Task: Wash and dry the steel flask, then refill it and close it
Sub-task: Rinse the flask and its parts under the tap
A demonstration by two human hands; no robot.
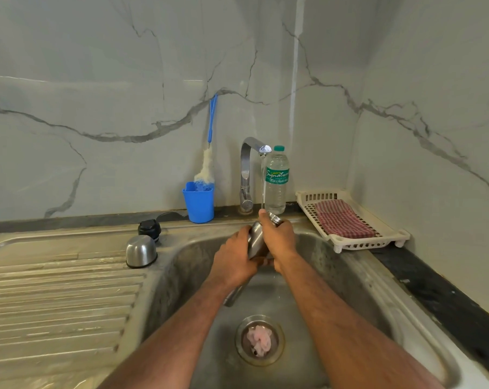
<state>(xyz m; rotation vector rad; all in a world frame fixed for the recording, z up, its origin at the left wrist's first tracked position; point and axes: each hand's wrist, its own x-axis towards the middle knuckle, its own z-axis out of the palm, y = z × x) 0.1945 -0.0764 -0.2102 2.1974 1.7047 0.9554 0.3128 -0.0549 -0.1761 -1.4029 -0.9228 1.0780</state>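
The steel flask [256,240] is tilted over the sink basin [336,279], its open mouth pointing up and right beneath the running tap [255,148]. My left hand [235,259] grips its lower body. My right hand [278,237] wraps around the upper part near the neck, and the water stream lands on my right fingers. The flask's steel cup lid [141,251] stands upside down on the drainboard, with the black stopper [149,228] just behind it.
A blue cup [199,203] holding a bottle brush [207,169] stands left of the tap. A plastic water bottle [277,181] stands right of it. A white rack [389,234] with a checked cloth [343,220] sits on the right counter. A pinkish wad lies in the drain [259,339].
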